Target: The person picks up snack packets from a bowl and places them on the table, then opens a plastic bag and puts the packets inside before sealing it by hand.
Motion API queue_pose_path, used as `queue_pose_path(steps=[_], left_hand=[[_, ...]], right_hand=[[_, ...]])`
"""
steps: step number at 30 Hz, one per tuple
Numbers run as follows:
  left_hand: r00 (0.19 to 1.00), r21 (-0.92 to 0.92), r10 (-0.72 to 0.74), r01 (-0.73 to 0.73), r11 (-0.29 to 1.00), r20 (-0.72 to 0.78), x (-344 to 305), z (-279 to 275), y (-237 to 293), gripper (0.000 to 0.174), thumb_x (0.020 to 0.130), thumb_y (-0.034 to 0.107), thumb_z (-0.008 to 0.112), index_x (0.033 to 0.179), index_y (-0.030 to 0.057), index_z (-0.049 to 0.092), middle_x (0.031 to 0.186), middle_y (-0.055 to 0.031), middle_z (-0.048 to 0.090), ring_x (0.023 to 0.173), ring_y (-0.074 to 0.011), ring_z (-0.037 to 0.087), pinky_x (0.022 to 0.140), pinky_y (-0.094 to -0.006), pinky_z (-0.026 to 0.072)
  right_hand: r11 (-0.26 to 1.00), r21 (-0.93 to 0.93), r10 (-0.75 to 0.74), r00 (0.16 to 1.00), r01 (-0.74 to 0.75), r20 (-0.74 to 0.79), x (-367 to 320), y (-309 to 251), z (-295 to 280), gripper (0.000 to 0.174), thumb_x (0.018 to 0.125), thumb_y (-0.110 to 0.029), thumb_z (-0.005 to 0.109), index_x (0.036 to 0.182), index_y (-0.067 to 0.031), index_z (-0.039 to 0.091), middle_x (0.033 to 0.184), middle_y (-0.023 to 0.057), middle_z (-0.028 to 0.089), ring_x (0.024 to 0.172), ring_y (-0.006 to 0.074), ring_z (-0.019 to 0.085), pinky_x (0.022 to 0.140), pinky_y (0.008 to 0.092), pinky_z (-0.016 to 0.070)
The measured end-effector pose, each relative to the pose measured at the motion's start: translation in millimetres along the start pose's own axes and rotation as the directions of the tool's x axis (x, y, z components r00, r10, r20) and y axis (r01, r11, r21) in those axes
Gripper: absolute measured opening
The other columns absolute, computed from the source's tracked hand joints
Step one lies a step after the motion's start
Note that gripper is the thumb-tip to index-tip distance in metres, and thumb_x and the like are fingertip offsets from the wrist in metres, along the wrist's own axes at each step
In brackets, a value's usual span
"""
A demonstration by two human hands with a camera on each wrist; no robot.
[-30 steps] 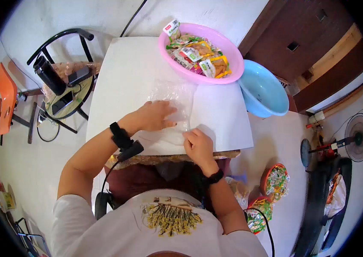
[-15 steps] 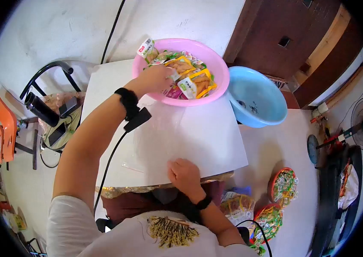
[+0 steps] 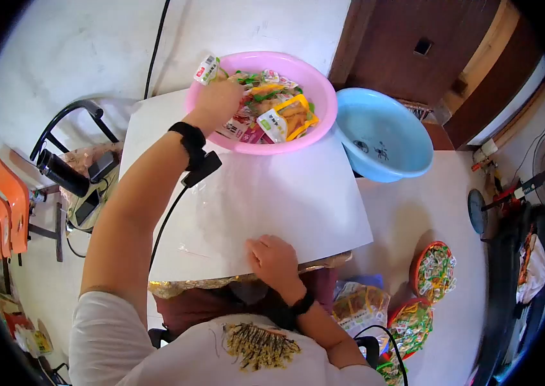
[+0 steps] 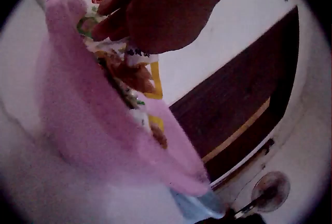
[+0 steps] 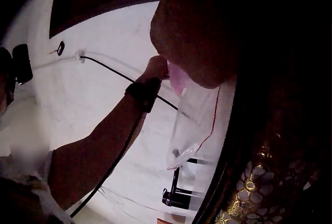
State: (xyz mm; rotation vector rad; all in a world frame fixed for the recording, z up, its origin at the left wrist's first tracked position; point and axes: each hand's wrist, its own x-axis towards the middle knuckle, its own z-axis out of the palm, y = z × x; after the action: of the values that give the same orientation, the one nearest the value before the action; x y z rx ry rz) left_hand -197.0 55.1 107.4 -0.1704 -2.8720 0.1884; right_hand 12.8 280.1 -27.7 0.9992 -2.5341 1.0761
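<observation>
My left hand (image 3: 221, 103) is inside the left part of a pink basin (image 3: 314, 138) heaped with snack packets. In the left wrist view its bent fingers hang over a yellow-edged packet (image 4: 154, 81) with brown contents; I cannot tell whether they pinch it. Another yellow-edged packet (image 3: 295, 119) lies to the hand's right, and a white-labelled packet (image 3: 207, 69) leans on the rim behind it. Near the table's front edge, my right hand (image 3: 276, 260) rests with loosely bent fingers. A clear plastic bag (image 5: 194, 125) with a red line lies beside it, seen in the right wrist view.
A light blue basin (image 3: 385, 170) stands to the right of the white table (image 3: 311, 206). Round containers of packets (image 3: 434, 273) and a bag of packets (image 3: 359, 305) are on the floor at right. On the left, a chair (image 3: 95, 110) bears a black bottle (image 3: 63, 174).
My left hand has gone from the plastic bag on the table up into the pink basin, then farther left among the packets. My right hand stays at the table's front edge.
</observation>
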Motion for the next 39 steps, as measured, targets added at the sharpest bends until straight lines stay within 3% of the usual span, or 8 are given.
queue_pose_path(steps=[5, 9, 18, 21, 24, 25, 31, 39], left_hand=[[0.957, -0.331, -0.014, -0.086, 0.94, -0.289, -20, 5, -51, 0.017, 0.083, 0.002, 0.053, 0.095, 0.0, 0.064, 0.089, -0.0192, 0.066, 0.077, -0.0289, 0.067, 0.067, -0.0395, 0.0544], [0.946, -0.888, -0.311, 0.065, 0.456, -0.09, -77, -38, -69, 0.02, 0.09, 0.002, 0.047, 0.103, 0.003, 0.062, 0.099, -0.0087, 0.065, 0.084, -0.0149, 0.062, 0.071, -0.0315, 0.0526], [0.935, -0.955, -0.25, 0.195, -0.224, 0.25, -185, 26, -90, 0.023, 0.089, -0.003, 0.042, 0.075, 0.0095, 0.055, 0.117, -0.0111, 0.06, 0.094, -0.0216, 0.062, 0.081, -0.0324, 0.0532], [0.888, -0.908, -0.251, 0.315, -0.275, 0.384, -195, 56, -94, 0.024, 0.087, -0.006, 0.042, 0.08, 0.0077, 0.061, 0.113, -0.0099, 0.062, 0.095, -0.0202, 0.062, 0.082, -0.0343, 0.052], [0.948, -0.793, -0.309, 0.245, 0.557, 0.076, -185, 54, -105, 0.022, 0.088, -0.004, 0.044, 0.091, 0.0059, 0.063, 0.108, -0.0088, 0.065, 0.101, -0.0193, 0.061, 0.091, -0.0315, 0.0472], [0.964, -0.688, -0.217, 0.052, 0.724, -0.155, -180, 46, -107, 0.02, 0.088, -0.001, 0.048, 0.101, 0.0029, 0.063, 0.105, -0.0097, 0.066, 0.1, -0.0192, 0.061, 0.094, -0.0304, 0.0436], [0.951, -0.675, -0.121, -0.108, 0.73, -0.283, -106, -1, -45, 0.025, 0.082, 0.0, 0.057, 0.107, 0.0016, 0.062, 0.104, -0.0149, 0.062, 0.099, -0.0277, 0.061, 0.085, -0.0365, 0.0492], [0.988, -0.395, 0.056, 0.007, 0.919, 0.147, -10, 3, 39, 0.032, 0.074, 0.021, 0.069, 0.097, -0.0002, 0.063, 0.092, -0.0202, 0.064, 0.088, -0.0351, 0.063, 0.077, -0.0438, 0.0498]], right_hand=[[0.999, -0.033, -0.021, 1.0, 0.02, -0.021, 2, -2, 0, 0.008, 0.075, -0.012, 0.063, 0.082, -0.0098, 0.06, 0.071, 0.0068, 0.051, 0.068, 0.0272, 0.056, 0.058, 0.0407, 0.0466], [1.0, -0.014, -0.028, 0.997, 0.027, -0.073, 2, -3, -1, 0.004, 0.075, -0.011, 0.062, 0.076, -0.0102, 0.058, 0.068, 0.0075, 0.049, 0.066, 0.0286, 0.054, 0.056, 0.0414, 0.0447], [0.991, -0.13, -0.006, 0.99, -0.012, -0.138, 1, 26, -17, 0.004, 0.072, -0.009, 0.062, 0.07, -0.0082, 0.058, 0.069, 0.0087, 0.055, 0.068, 0.03, 0.057, 0.057, 0.0418, 0.0465], [0.988, -0.147, 0.032, 0.989, -0.053, -0.143, 1, 31, -31, 0.002, 0.071, -0.008, 0.063, 0.071, -0.0082, 0.06, 0.069, 0.0087, 0.056, 0.068, 0.0297, 0.058, 0.057, 0.0408, 0.0471], [0.989, -0.128, 0.048, 0.978, -0.074, -0.201, 0, 36, -34, 0.003, 0.071, -0.007, 0.063, 0.071, -0.0077, 0.059, 0.067, 0.0088, 0.055, 0.066, 0.0295, 0.058, 0.056, 0.0409, 0.0465], [0.989, -0.123, 0.05, 0.977, -0.077, -0.208, 0, 37, -33, 0.004, 0.071, -0.007, 0.063, 0.07, -0.0075, 0.058, 0.066, 0.0088, 0.054, 0.066, 0.0294, 0.057, 0.056, 0.041, 0.0462], [0.993, -0.104, 0.035, 0.973, -0.059, -0.226, -1, 40, -31, 0.011, 0.071, -0.006, 0.063, 0.067, -0.0072, 0.052, 0.063, 0.0094, 0.049, 0.063, 0.0293, 0.055, 0.054, 0.0415, 0.0443], [0.994, -0.072, 0.061, 0.977, -0.077, -0.203, -4, 42, -34, 0.009, 0.071, -0.007, 0.064, 0.071, -0.0088, 0.055, 0.067, 0.0079, 0.051, 0.064, 0.0286, 0.055, 0.054, 0.041, 0.0447]])
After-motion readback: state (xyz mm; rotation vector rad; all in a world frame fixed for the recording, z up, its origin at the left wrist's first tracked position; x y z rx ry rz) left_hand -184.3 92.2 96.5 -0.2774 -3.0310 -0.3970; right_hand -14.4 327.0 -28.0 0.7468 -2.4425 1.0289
